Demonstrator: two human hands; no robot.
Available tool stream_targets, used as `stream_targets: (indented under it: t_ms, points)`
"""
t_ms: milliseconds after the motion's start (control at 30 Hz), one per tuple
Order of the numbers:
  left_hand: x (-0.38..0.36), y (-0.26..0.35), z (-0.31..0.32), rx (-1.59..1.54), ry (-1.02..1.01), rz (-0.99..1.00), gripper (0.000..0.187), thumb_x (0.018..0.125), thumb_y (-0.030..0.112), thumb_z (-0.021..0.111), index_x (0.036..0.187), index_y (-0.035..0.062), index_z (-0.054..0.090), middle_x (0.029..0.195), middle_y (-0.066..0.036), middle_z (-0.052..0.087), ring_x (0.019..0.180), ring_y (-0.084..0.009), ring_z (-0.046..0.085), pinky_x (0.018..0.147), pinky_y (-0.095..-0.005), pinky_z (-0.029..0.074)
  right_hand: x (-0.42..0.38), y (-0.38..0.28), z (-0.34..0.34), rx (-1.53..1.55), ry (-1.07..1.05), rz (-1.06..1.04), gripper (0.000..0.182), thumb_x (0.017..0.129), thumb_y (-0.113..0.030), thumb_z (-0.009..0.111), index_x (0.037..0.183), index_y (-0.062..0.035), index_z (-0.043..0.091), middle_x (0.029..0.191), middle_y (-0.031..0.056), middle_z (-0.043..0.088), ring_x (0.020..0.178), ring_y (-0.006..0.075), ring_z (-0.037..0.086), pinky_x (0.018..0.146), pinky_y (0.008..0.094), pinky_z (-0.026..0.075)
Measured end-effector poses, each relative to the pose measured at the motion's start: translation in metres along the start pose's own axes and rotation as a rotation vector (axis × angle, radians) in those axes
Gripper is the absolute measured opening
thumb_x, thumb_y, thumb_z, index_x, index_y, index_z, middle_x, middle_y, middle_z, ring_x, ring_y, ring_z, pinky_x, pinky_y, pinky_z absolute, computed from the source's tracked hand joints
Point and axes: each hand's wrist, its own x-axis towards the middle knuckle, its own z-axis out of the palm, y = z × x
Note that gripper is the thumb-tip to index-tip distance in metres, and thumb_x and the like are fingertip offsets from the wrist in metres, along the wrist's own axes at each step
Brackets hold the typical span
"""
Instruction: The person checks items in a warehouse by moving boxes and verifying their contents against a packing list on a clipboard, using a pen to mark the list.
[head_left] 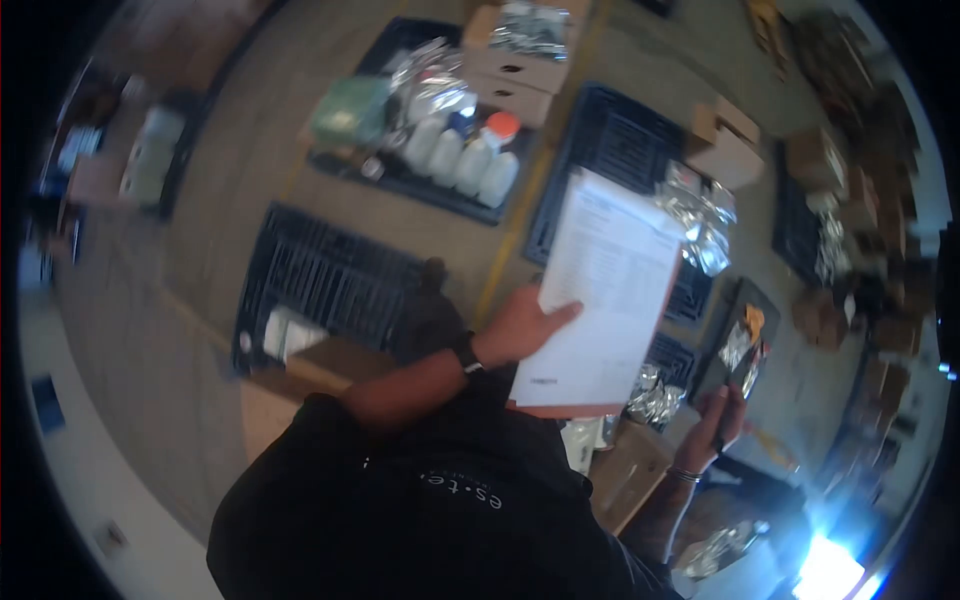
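Note:
My left hand is closed on the edge of a brown clipboard, with the thumb pressed on top. White printed sheets with rows of small text lie on the board and cover most of it. To the right, apart from the clipboard, my right hand has its fingers curled around a thin dark pen, partly hidden and blurred. A dark band circles my left wrist, and bracelets sit on the right one.
Dark blue pallets stand on the floor. One carries several pale bottles, a green bundle and foil packs. Cardboard boxes stand farther right, and an open box is beside me. A bright light glares at lower right.

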Motion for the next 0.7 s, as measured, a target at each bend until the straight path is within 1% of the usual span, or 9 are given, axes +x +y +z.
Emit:
stream_targets:
  t_ms: [100,200,300,367,467,600,633,667,700]
  points:
    - [0.004,0.027,0.036,-0.013,0.029,-0.084,0.032,0.093,0.021,0.061,0.113,-0.0027,0.062,0.101,-0.013,0.070,0.088,-0.0155,0.066,0.076,-0.0304,0.052,0.078,-0.014,-0.013,0.070,-0.144,-0.090,0.026,0.095,-0.018,0.057,0.116,-0.0024,0.057,0.089,0.0023,0.060,0.073,0.0058,0.055,0.063,0.0201,0.045]
    - [-0.030,0.021,0.041,0.033,0.128,-0.029,0.031,0.093,0.021,0.060,0.113,-0.0020,0.062,0.100,-0.013,0.070,0.088,-0.0157,0.067,0.076,-0.0305,0.052,0.061,-0.041,0.005,0.132,-0.108,-0.167,0.023,0.095,-0.015,0.056,0.113,0.0006,0.056,0.087,0.0033,0.056,0.070,0.0068,0.050,0.061,0.0205,0.042]
    - [-0.050,0.036,0.049,-0.009,0.168,0.033,0.031,0.092,0.021,0.060,0.113,-0.0017,0.062,0.100,-0.013,0.070,0.087,-0.0167,0.067,0.075,-0.0314,0.052,0.038,-0.062,0.009,0.226,-0.187,-0.229,0.023,0.095,-0.015,0.055,0.113,0.0011,0.055,0.090,0.0043,0.056,0.073,0.0078,0.054,0.065,0.0213,0.044]
    - [-0.051,0.038,0.040,-0.026,0.201,0.073,0.030,0.090,0.020,0.061,0.110,-0.0013,0.063,0.095,-0.017,0.070,0.085,-0.0258,0.069,0.074,-0.0348,0.052,0.027,-0.070,0.031,0.226,-0.230,-0.281,0.025,0.095,-0.015,0.054,0.114,0.0017,0.055,0.091,0.0054,0.057,0.074,0.0085,0.055,0.066,0.0220,0.045]
    - [-0.036,0.032,0.001,-0.003,0.146,0.072,0.031,0.091,0.022,0.062,0.111,-0.0019,0.063,0.098,-0.016,0.070,0.086,-0.0202,0.068,0.074,-0.0320,0.052,0.013,-0.086,0.077,0.232,-0.258,-0.216,0.026,0.095,-0.016,0.055,0.115,0.0018,0.054,0.091,0.0058,0.057,0.075,0.0090,0.055,0.066,0.0221,0.045]
    - [-0.015,0.027,-0.040,0.106,0.101,-0.037,0.031,0.088,0.023,0.063,0.110,0.0001,0.064,0.093,-0.019,0.069,0.084,-0.0291,0.068,0.074,-0.0356,0.052,0.010,-0.118,0.133,0.192,-0.229,-0.173,0.028,0.095,-0.018,0.055,0.116,0.0015,0.053,0.087,0.0052,0.057,0.074,0.0094,0.055,0.065,0.0225,0.045]
    - [-0.011,0.023,-0.051,0.095,0.104,0.018,0.032,0.088,0.024,0.063,0.109,0.0006,0.064,0.090,-0.021,0.068,0.083,-0.0334,0.067,0.074,-0.0384,0.051,0.009,-0.128,0.148,0.107,-0.209,-0.177,0.028,0.095,-0.019,0.056,0.116,0.0004,0.054,0.088,0.0045,0.058,0.074,0.0084,0.054,0.065,0.0223,0.044]
    - [-0.010,0.021,-0.057,0.121,0.063,-0.089,0.034,0.088,0.026,0.063,0.109,0.0002,0.064,0.091,-0.023,0.067,0.084,-0.0355,0.066,0.074,-0.0403,0.051,0.009,-0.136,0.156,0.019,-0.191,-0.177,0.028,0.095,-0.020,0.056,0.116,-0.0006,0.054,0.089,0.0038,0.060,0.073,0.0073,0.052,0.066,0.0220,0.043]
    - [-0.008,0.022,-0.063,0.096,0.092,-0.057,0.035,0.087,0.030,0.063,0.105,-0.0011,0.064,0.083,-0.024,0.065,0.078,-0.0377,0.064,0.070,-0.0423,0.050,0.010,-0.138,0.161,0.030,-0.196,-0.173,0.028,0.095,-0.020,0.056,0.116,-0.0006,0.054,0.089,0.0038,0.060,0.073,0.0073,0.052,0.066,0.0220,0.043]
